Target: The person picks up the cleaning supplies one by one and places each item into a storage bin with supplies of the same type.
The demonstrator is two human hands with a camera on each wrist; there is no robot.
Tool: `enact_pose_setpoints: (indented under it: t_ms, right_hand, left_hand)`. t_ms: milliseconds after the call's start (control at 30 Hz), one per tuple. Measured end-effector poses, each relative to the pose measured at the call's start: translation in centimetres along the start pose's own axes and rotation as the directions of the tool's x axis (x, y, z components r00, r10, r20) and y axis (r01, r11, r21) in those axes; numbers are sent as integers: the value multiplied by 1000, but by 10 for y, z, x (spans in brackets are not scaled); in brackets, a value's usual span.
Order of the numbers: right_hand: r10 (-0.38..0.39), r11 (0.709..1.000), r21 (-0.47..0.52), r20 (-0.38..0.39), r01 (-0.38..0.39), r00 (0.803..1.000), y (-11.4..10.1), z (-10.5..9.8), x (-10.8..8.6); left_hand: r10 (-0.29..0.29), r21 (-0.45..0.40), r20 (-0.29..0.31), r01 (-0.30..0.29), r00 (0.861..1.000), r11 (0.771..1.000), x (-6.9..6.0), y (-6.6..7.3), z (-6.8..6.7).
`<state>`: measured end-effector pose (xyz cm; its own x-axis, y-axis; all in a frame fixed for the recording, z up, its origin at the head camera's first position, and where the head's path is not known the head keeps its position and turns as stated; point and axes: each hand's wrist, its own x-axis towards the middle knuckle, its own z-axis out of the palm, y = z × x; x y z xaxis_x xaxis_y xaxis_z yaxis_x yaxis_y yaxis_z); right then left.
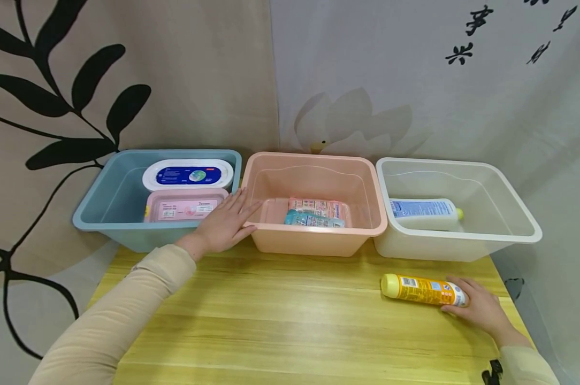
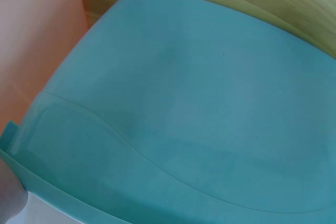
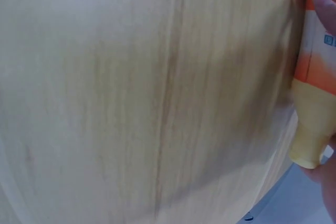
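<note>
My left hand (image 1: pixel 222 224) lies with its fingers extended across the neighbouring rims of the blue bin (image 1: pixel 147 235) and the pink bin (image 1: pixel 309 243). In the left wrist view, the outer wall of the blue bin fills most of the picture and a fingertip shows at its rim. Over the right part of the table, my right hand (image 1: pixel 485 309) grips one end of a yellow bottle (image 1: pixel 422 289) with an orange-and-white label. The bottle lies sideways, its wide yellow cap pointing left. Seen from the right wrist, the thumb (image 3: pixel 326 13) presses the label.
Inside the blue bin are a white wipes pack (image 1: pixel 189 175) and a pink box (image 1: pixel 184 206). The pink bin holds a pink packet (image 1: pixel 316 205) and a teal tube (image 1: pixel 314 219). A white bottle (image 1: pixel 425 213) lies in the white bin (image 1: pixel 463 247). Curtains hang behind the wooden table (image 1: pixel 290 321).
</note>
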<state>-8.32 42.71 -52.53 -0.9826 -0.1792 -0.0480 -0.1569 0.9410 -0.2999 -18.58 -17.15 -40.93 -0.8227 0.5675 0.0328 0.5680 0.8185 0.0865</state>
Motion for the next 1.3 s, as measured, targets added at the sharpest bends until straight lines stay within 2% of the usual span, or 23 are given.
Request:
enact_pose_setpoints:
  t_ms: [267, 567, 700, 867, 967, 1100, 1200, 1300]
  right_hand:
    - [26, 999, 27, 62, -27, 998, 1, -6, 0]
    - [-13, 990, 138, 49, 6, 999, 9, -11, -4]
    - [-6, 986, 165, 75, -7, 997, 8, -23, -7]
    - [10, 978, 206, 151, -42, 988, 1, -40, -10]
    - [-6, 955, 291, 209, -56, 978, -3, -50, -10]
    - [-52, 904, 419, 305, -85, 951, -3, -62, -9]
    - [-95, 862, 498, 349, -99, 932, 1, -68, -8]
    - [-136, 801, 588, 358, -110, 924, 9, -68, -9]
  left_hand:
    - [6, 4, -4, -6, 1000, 1000, 1, -1, 2]
    - [3, -4, 5, -3, 1000, 1000, 2, 1, 3]
    - [-5, 4, 16, 5, 1000, 1000, 2, 2, 2]
    - [-3, 7, 16, 3, 1000, 1000, 2, 2, 2]
    - [-1, 7, 14, 1, 1000, 1000, 2, 1, 3]
    - [-3, 7, 14, 3, 1000, 1000, 2, 1, 3]
    - [-4, 5, 17, 4, 1000, 1000, 2, 1, 3]
    - [-2, 6, 17, 2, 1000, 1000, 3, 2, 4]
